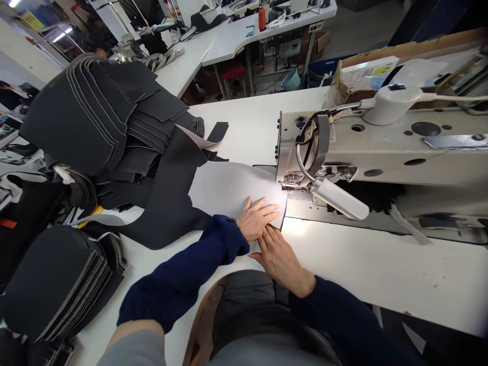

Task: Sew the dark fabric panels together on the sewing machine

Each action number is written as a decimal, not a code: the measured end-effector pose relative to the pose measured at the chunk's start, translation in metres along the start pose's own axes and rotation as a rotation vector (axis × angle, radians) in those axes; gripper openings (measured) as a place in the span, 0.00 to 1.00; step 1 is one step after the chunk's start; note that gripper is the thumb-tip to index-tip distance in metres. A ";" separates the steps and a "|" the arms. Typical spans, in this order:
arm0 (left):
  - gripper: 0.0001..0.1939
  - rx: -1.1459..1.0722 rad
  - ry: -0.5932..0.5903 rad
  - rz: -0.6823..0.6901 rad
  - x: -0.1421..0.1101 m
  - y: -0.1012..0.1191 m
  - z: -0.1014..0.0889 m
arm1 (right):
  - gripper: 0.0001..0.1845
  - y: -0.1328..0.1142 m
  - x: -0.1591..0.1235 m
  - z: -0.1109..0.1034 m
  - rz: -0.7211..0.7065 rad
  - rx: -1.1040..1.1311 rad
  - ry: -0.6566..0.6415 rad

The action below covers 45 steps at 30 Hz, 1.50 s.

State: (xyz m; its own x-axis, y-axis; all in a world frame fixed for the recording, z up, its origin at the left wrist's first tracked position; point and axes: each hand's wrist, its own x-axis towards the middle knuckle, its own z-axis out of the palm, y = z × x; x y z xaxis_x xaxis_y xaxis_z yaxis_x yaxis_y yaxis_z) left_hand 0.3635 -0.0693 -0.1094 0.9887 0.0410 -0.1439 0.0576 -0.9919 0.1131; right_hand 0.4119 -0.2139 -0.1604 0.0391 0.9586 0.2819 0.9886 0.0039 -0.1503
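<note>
My left hand (pixel 258 218) lies flat with its fingers spread on the pale grey side of a sheet-like piece (pixel 224 188). Close below it, my right hand (pixel 280 259) rests over the piece's near edge, fingers stretched and thumb apart; its fingertips touch the left hand. The piece's right edge reaches the needle area of a sewing machine (pixel 316 147), under a lit lamp (pixel 339 198). To its left, a dark part of the material (pixel 168 193) spreads toward the stacks. Whether the pale and dark parts are joined, I cannot tell.
A tall stack of dark cut panels (pixel 76 112) stands at the left, and another stack (pixel 49 284) nearer. A cardboard box (pixel 343 91) with papers and plastic sits behind the machine. Farther back are another white table (pixel 232 51), an orange thread spool (pixel 262 19) and a bucket (pixel 291 80).
</note>
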 end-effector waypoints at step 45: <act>0.11 0.046 0.099 -0.031 0.094 -0.049 -0.007 | 0.20 0.050 0.081 0.016 0.046 -0.078 -0.030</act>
State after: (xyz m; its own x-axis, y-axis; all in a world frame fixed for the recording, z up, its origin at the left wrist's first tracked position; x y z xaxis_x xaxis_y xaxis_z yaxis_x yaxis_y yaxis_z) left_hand 0.4548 -0.0156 -0.1219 0.9955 0.0811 -0.0483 0.0842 -0.9943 0.0649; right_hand 0.4618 -0.1315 -0.1604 0.0819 0.9654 0.2475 0.9942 -0.0617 -0.0882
